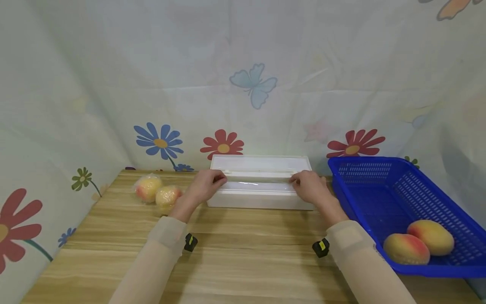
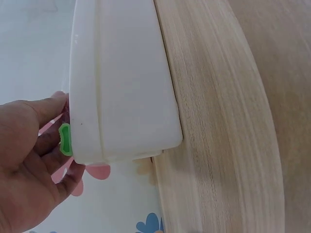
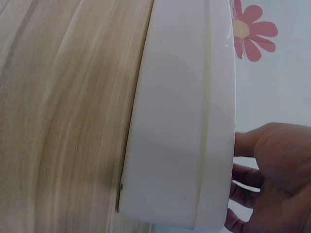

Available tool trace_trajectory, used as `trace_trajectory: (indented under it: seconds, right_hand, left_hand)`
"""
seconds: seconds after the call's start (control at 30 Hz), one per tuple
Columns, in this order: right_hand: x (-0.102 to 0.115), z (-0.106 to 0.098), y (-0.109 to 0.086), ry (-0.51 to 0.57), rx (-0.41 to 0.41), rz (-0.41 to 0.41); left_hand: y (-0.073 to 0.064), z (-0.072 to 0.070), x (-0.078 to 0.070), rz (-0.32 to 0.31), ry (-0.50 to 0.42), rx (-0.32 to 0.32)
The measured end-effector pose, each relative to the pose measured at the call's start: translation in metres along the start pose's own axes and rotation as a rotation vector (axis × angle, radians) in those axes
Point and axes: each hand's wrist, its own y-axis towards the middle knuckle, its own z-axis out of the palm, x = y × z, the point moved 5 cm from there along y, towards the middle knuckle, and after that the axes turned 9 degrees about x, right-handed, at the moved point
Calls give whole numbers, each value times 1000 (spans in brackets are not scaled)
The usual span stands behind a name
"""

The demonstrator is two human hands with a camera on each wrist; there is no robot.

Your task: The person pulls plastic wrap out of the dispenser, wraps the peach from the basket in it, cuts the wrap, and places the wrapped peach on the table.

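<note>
A long white cling film dispenser stands on the table with its lid raised at the back. Clear cling film shows as a shiny strip across its top. My left hand is at the dispenser's left end, thumb and fingertips pinching the film's edge there. At the right end my right hand pinches the film in the same way. In the left wrist view a small green plastic piece sits beside the left fingers. The dispenser's walls hide the fingertips partly in both wrist views.
Left of the dispenser lie two yellow-red fruits in clear wrap, one wrapped fruit behind the other wrapped fruit. A blue basket at the right holds two mangoes, a front mango and a rear mango. A flowered curtain hangs behind.
</note>
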Motion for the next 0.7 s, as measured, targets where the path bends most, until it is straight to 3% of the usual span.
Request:
trace_trajectory:
  seconds: [0.13,0.27,0.57,0.7]
  right_hand:
    - [-2,1,2,49,7,-22]
    - [-4,0,1,85,-42,-50]
    - [-6,-7,-3,222,-71,-65]
    - [-9,-11,-3,210,-81,-69]
  left_hand:
    - [-1,0,3,10,-13,21]
    - [-2,-1,3,8,-15,27]
    - [1,-4,0,38,12,-20]
    - [2,-4,1,31,5,-34]
